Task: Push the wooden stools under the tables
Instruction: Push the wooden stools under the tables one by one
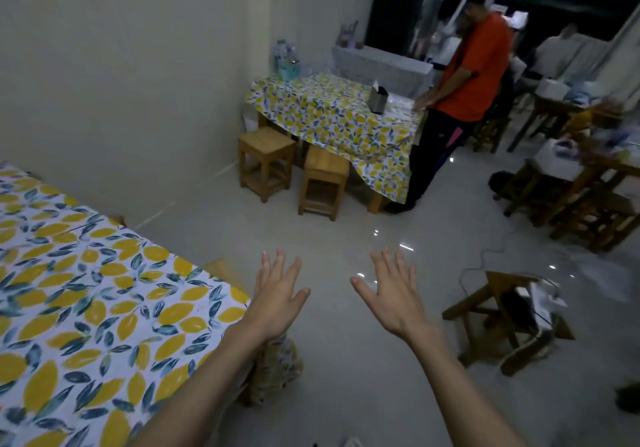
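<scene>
No text, label, brand or number can be read anywhere (the dim, blurred far shelves included).

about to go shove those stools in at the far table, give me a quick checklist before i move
1. Hands free: left hand and right hand are open and empty. ok
2. Floor path to the far table: bare tile ahead. ok
3. Stools needing a push: left stool and right stool stand mostly outside the tablecloth edge. not ok
4. Space under the table: hidden by the cloth. cannot tell
5. Bystander: person in orange shirt stands at the table's right end. not ok
6. Cable on the floor to the right, off the direct path. ok
</scene>
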The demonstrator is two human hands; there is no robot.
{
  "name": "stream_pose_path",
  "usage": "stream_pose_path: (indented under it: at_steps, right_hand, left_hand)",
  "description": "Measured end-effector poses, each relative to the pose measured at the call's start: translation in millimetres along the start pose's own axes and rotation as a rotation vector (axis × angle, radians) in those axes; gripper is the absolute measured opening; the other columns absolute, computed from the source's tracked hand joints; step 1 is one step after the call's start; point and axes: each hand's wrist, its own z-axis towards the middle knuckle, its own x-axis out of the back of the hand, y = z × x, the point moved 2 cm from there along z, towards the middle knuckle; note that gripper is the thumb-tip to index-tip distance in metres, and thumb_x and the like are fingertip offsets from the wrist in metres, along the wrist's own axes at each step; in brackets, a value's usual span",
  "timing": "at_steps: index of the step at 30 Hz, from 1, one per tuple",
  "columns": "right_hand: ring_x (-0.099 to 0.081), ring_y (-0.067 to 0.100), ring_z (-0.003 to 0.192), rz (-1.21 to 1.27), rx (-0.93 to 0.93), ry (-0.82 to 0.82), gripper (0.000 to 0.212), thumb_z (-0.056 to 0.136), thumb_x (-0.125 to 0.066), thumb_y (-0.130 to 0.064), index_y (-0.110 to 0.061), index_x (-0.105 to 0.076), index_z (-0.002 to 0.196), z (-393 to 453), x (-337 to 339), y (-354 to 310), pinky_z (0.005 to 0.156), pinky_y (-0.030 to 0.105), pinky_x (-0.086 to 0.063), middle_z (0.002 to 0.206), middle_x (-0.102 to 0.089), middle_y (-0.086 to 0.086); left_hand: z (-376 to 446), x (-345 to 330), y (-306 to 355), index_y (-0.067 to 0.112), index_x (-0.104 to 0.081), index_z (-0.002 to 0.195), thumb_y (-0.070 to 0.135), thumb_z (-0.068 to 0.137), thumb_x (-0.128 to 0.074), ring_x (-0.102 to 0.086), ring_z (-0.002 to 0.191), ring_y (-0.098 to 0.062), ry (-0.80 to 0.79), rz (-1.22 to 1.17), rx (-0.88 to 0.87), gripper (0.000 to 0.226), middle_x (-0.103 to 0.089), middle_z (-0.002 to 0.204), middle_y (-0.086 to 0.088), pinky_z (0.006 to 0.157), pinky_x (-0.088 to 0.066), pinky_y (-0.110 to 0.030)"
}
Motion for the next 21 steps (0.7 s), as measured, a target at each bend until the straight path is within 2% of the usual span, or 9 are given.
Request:
stream_pose_path:
  at_steps: [9, 12, 18, 21]
  right_hand:
    - [0.009, 0.025, 0.151, -0.112, 0.377, -0.115, 0.071, 0.097, -0.028, -0.062, -0.022, -0.015, 0.154, 214.0, 11.3, 49.3, 0.12, 0.045, 0.008, 0.165, -0.001, 0.003]
    - [0.009, 0.023, 0.151, -0.1, 0.519, -0.132, 0.073, 0.096, -0.029, -0.063, -0.022, -0.014, 0.155, 277.2, 17.7, 45.1, 0.12, 0.044, 0.008, 0.165, 0.0, 0.002]
    - [0.008, 0.021, 0.151, -0.083, 0.723, -0.23, 0.079, 0.093, -0.022, -0.068, -0.021, -0.012, 0.155, 362.7, 1.5, 22.8, 0.119, 0.041, 0.01, 0.165, -0.002, 0.002]
    - [0.01, 0.016, 0.15, -0.075, 0.796, -0.279, 0.075, 0.096, -0.026, -0.063, -0.022, -0.009, 0.156, 408.2, -11.4, 10.9, 0.12, 0.041, 0.011, 0.165, -0.001, 0.001]
  left_hand:
    - [137.8, -24.1, 17.4, 0.021, -0.012, 0.152, 0.039, 0.098, -0.042, 0.022, 0.144, -0.032, 0.2, -0.05, 0.293, 0.065, 0.01, 0.16, -0.011, 0.12, 0.002, -0.043]
    - [169.7, -22.8, 20.6, 0.02, -0.012, 0.152, 0.039, 0.098, -0.042, 0.022, 0.144, -0.032, 0.287, -0.034, 0.411, 0.065, 0.011, 0.16, -0.011, 0.12, 0.001, -0.044]
    - [217.3, -27.8, 5.5, 0.021, -0.011, 0.152, 0.039, 0.098, -0.041, 0.021, 0.144, -0.033, 0.355, -0.002, 0.625, 0.065, 0.01, 0.16, -0.011, 0.12, -0.001, -0.044]
    - [250.7, -28.6, -7.3, 0.018, -0.007, 0.152, 0.039, 0.098, -0.039, 0.02, 0.144, -0.033, 0.354, -0.007, 0.705, 0.066, 0.012, 0.16, -0.011, 0.12, 0.0, -0.044]
